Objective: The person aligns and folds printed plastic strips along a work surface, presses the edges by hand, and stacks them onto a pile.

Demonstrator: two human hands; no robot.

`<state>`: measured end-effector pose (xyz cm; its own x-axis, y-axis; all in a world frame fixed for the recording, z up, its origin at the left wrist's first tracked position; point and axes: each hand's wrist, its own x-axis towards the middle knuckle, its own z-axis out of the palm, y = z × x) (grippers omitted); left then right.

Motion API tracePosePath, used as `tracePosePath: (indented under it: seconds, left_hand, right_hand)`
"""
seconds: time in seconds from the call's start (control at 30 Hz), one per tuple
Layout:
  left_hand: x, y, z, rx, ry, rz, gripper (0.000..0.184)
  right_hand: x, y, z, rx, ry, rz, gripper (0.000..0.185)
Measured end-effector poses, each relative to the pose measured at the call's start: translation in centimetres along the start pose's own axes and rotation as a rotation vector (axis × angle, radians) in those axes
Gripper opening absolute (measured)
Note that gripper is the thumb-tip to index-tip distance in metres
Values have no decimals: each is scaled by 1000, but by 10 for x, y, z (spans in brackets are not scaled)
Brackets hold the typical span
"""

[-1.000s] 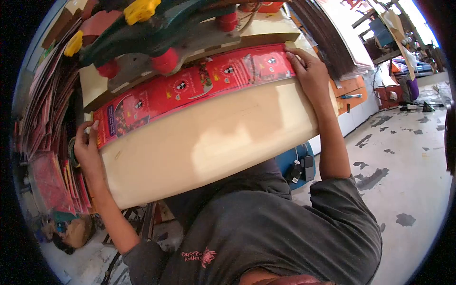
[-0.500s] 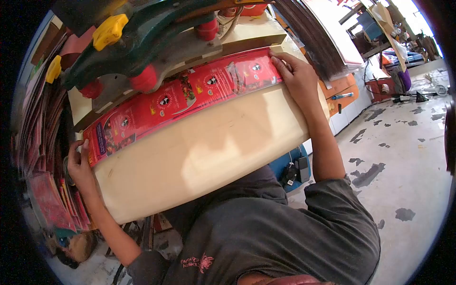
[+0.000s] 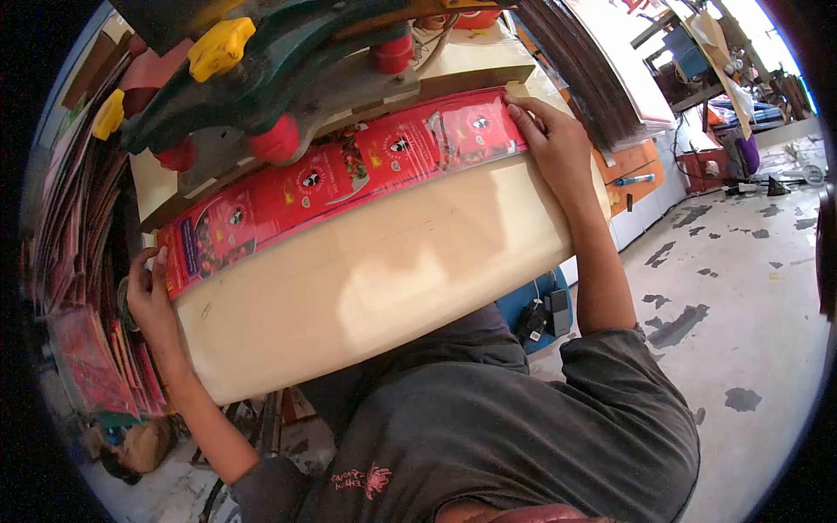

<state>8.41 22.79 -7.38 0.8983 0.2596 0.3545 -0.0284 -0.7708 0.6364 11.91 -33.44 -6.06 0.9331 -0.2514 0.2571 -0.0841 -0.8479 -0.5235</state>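
A long strip of red printed plastic film (image 3: 327, 179), with panda logos and food pictures, lies flat across a cream-coloured board (image 3: 375, 270). At its left end my left hand (image 3: 155, 301) grips the edge, thumb against the corner. My right hand (image 3: 558, 144) holds the opposite end, its fingertips on the upper right corner. The film's back edge lies against the base of a dark green machine (image 3: 279, 52) that has red cylindrical feet (image 3: 275, 139) and yellow knobs (image 3: 221, 50). Whatever is under the film is hidden.
Stacks of red printed sheets (image 3: 78, 218) stand at my left. A thick pile of sheets (image 3: 602, 70) rises beyond my right hand, near an orange surface (image 3: 636, 179) with a blue pen (image 3: 634, 179). A blue stool (image 3: 536, 301) bears a black adapter.
The view has shifted slightly, so the machine and film appear a little to the right. Both hands keep their places at the film's ends.
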Motion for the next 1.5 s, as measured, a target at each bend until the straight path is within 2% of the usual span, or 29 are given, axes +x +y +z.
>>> tracePosePath:
  seconds: [0.3, 0.37, 0.6, 0.67, 0.73, 0.8, 0.87, 1.1, 1.37, 1.5]
  left_hand:
    - [-2, 5, 2, -31, 23, 28, 24]
    - [-2, 6, 2, -52, 3, -32, 23]
    - [-2, 9, -1, 41, -2, -19, 25]
    - [-2, 12, 1, 33, 34, 115, 28]
    - [-5, 0, -5, 11, -9, -81, 34]
    - [-6, 17, -5, 6, -24, -6, 39]
    - [-4, 11, -3, 38, -12, 7, 41]
    - [-5, 27, -7, -19, -19, -97, 36]
    - [-6, 19, -7, -43, -17, -104, 32]
    - [-4, 17, -5, -35, -15, -86, 32]
  right_hand:
    - [-1, 1, 2, 26, 35, -42, 30]
    - [-1, -6, -3, 35, -1, 17, 30]
    - [-1, -7, -3, 57, -5, 21, 30]
    - [-1, -7, -2, 89, 11, -34, 31]
    - [4, 8, 6, 185, -17, -109, 32]
    - [6, 11, 5, 204, -71, -61, 33]
    - [5, 6, -1, 111, -44, -145, 34]
    - [10, 8, 3, 118, -103, -100, 36]
    - [7, 5, 4, 88, -101, -75, 34]
    - [9, 11, 6, 155, -69, -133, 33]
